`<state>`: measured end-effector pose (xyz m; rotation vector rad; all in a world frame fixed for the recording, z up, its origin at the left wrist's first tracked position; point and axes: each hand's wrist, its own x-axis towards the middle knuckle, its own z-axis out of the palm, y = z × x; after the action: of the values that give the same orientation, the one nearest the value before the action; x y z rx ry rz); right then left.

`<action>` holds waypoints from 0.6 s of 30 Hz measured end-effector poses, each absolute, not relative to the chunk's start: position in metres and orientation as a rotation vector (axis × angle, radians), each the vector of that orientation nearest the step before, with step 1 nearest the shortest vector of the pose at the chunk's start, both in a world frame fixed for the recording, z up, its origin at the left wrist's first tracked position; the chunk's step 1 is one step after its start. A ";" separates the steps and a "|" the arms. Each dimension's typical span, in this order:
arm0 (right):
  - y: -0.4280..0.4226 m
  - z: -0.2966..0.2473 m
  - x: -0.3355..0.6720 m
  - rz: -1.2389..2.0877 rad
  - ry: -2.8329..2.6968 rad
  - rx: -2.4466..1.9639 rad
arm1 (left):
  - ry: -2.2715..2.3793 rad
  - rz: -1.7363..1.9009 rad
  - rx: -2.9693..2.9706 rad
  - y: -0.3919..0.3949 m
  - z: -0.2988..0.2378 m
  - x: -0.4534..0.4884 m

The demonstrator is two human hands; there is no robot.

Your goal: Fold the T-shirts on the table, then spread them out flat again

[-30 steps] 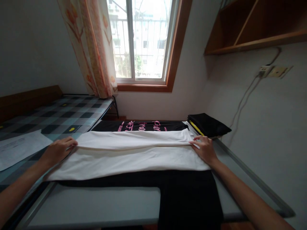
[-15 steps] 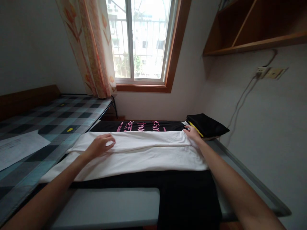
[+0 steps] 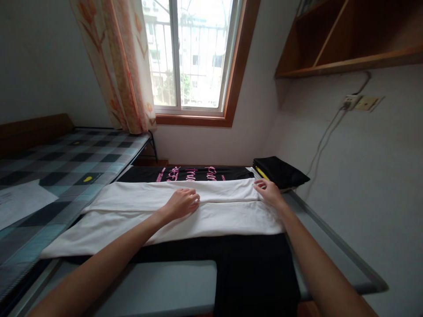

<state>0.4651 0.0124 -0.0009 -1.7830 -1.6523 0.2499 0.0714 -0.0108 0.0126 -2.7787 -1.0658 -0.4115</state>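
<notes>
Left hand: palm down, fingers loosely spread, gripping nothing; it lies flat on the white cloth, right at the long fold line near the middle; we judge the flat palm is there to pin the upper layer and keep the crease straight.

Right hand: fingers extended and laid on the right end of the folded layer, not closed round it as far as we can see; it holds that end down where the fold would most easily spring back.

White cloth: spread lengthwise across the counter, far half doubled toward us; left end reaches close to the bed; right end stops short of the counter's raised rim.

Beneath it a black cloth shows at the near side and hangs over the counter's front edge; at the far side a black cloth with pink lettering lies touching the white one.

Folded black stack: just beyond the right hand, close enough to crowd a sweep that way.

Open room: bare counter toward us on the left; the wall closes the right; a paper sheet lies on the bed, well apart from both hands.
</notes>
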 end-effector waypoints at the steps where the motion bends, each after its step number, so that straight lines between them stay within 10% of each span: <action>1: 0.005 -0.001 0.465 0.317 -1.768 -1.738 | -1.056 -0.423 -2.783 -0.009 0.011 0.078; 18: -0.028 0.008 0.435 -0.058 -2.216 -1.816 | -1.072 -0.684 -2.914 0.000 -0.003 0.094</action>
<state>0.4352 -0.0277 0.0079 -1.8162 -2.2161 -0.0578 0.0938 0.0004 -0.0029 -2.9142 -1.0722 -0.6844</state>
